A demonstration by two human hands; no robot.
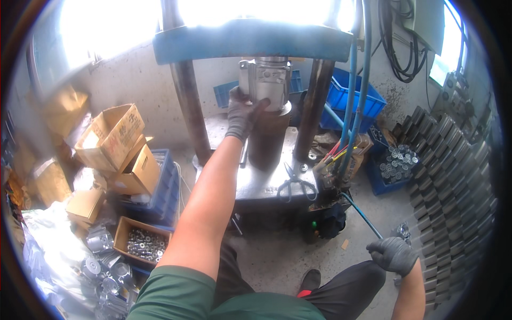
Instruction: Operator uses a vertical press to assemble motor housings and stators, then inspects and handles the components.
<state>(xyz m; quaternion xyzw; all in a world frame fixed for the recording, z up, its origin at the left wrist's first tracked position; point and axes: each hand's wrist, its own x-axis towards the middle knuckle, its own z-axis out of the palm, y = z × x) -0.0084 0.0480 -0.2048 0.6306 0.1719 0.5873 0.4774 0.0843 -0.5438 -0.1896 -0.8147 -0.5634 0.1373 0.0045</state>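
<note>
My left hand [244,113], in a grey glove, grips the lower part of a silver metal housing [271,84], thumb and fingers on its near side. The housing stands upright on a thick dark steel cylinder [266,136], under the blue crossbeam [253,42] of a press. At the lower right my right hand [394,255], also gloved, is closed round the end of a blue lever [362,214] that runs up to the press's side. A pair of scissors [296,184] lies on the metal press table [256,191], in front of the cylinder.
Blue hoses [352,106] run down beside the right press column [314,104]. Stacked metal parts [448,197] line the right side, near a blue crate [386,184] of round parts. Cardboard boxes [112,136], a box of small fittings [141,242] and loose castings [109,274] fill the left.
</note>
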